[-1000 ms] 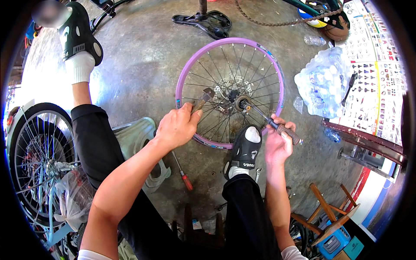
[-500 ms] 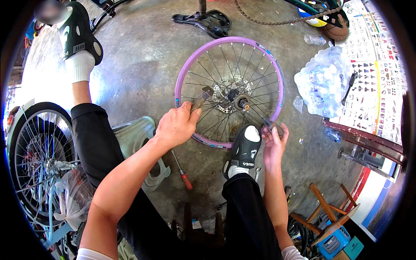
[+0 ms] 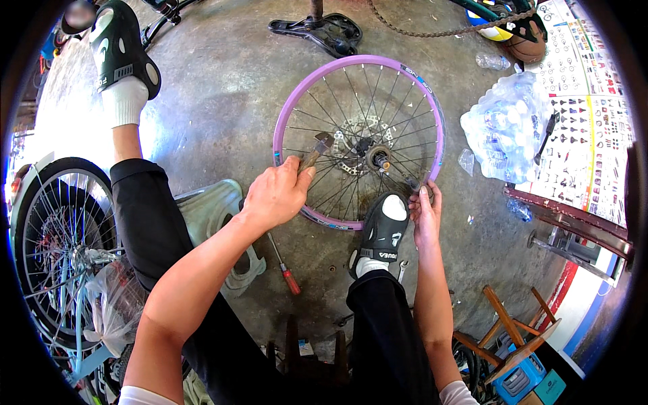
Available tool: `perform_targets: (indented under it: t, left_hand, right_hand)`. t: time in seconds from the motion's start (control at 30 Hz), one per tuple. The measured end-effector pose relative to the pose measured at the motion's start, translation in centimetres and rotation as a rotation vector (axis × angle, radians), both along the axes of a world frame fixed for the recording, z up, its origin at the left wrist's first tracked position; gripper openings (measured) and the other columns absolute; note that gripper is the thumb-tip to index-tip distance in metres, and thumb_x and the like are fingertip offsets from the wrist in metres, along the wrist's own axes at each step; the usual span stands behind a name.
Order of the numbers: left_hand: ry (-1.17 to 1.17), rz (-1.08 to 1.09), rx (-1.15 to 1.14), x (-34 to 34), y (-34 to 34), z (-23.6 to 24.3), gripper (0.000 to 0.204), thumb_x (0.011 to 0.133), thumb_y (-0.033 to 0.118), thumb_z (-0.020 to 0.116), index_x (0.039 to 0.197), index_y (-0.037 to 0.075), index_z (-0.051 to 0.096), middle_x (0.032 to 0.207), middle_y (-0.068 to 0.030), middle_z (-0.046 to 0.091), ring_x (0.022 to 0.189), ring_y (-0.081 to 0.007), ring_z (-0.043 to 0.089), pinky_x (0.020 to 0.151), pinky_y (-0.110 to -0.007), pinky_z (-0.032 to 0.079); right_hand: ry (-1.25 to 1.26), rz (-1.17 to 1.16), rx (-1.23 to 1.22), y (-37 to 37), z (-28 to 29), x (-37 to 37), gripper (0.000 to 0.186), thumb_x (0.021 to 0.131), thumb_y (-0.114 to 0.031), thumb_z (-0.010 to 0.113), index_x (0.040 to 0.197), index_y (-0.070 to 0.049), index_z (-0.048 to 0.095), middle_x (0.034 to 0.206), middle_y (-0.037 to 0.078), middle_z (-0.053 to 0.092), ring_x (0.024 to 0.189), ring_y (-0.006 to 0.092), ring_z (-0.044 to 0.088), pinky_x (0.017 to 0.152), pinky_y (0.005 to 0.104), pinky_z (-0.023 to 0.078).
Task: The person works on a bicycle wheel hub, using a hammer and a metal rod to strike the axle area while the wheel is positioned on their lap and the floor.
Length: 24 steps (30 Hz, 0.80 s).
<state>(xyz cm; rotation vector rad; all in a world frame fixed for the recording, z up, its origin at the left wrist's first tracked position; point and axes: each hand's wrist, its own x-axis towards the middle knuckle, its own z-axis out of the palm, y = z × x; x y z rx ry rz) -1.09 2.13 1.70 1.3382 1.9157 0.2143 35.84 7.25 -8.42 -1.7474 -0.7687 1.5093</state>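
Note:
My left hand (image 3: 275, 192) is closed around the handle of a hammer, whose metal head (image 3: 322, 142) is over the left spokes of a purple bicycle wheel (image 3: 291, 101). The wheel lies on the floor, with a brake disc and a hub (image 3: 379, 159) in its middle. My right hand (image 3: 425, 212) is at the rim's lower right, fingers curled beside a dark tool handle (image 3: 413, 182), which looks like the screwdriver from before; what they grip is unclear. My right foot in a black shoe (image 3: 385, 229) touches the wheel's near edge. A red-handled screwdriver (image 3: 289, 280) and a wrench (image 3: 403, 270) lie below.
A saddle (image 3: 315, 34) and chain (image 3: 418, 30) are at the top, a bicycle (image 3: 64, 243) at left. Wrapped bottles (image 3: 498, 128) sit by a printed chart (image 3: 584, 135) at right, above a wooden stool (image 3: 503, 314). My left foot (image 3: 121, 50) is stretched out upper left.
The screwdriver in my right hand has swung away from the hub's axle toward the lower right rim, and my fingers have shifted up to the rim. My left hand and hammer stay nearly still.

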Motion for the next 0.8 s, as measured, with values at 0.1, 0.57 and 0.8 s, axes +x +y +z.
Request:
perform_targets:
  t: [0.1, 0.57, 0.8]
  left_hand:
    - [-0.013, -0.004, 0.020, 0.3, 0.3, 0.3, 0.043, 0.105, 0.038, 0.054, 0.124, -0.001, 0.057, 0.098, -0.0285, 0.070, 0.093, -0.0505, 0.066, 0.082, -0.059, 0.049]
    - [-0.005, 0.005, 0.059, 0.2, -0.1, 0.1, 0.041, 0.105, 0.038, 0.055, 0.121, 0.001, 0.057, 0.095, -0.0282, 0.070, 0.092, -0.0502, 0.066, 0.081, -0.059, 0.050]
    - [-0.028, 0.019, 0.134, 0.2, -0.3, -0.7, 0.040, 0.104, 0.039, 0.055, 0.113, 0.001, 0.056, 0.082, -0.0313, 0.069, 0.082, -0.0531, 0.067, 0.075, -0.063, 0.053]
  right_hand:
    - [-0.222, 0.157, 0.215, -0.8, -1.7, 1.0, 0.064, 0.096, -0.036, 0.078, 0.147, -0.015, 0.047, 0.096, 0.003, 0.067, 0.074, 0.0113, 0.060, 0.061, 0.0260, 0.048]
    - [-0.945, 0.598, 0.565, -3.1, 1.1, 1.3, 0.042, 0.085, -0.033, 0.083, 0.110, -0.004, 0.067, 0.096, 0.019, 0.070, 0.087, 0.0374, 0.069, 0.079, 0.0451, 0.054]
    - [-0.824, 0.479, 0.342, -0.9, 3.9, 1.0, 0.046, 0.084, -0.043, 0.083, 0.081, 0.001, 0.069, 0.061, 0.015, 0.062, 0.054, 0.0265, 0.060, 0.058, 0.0408, 0.048]
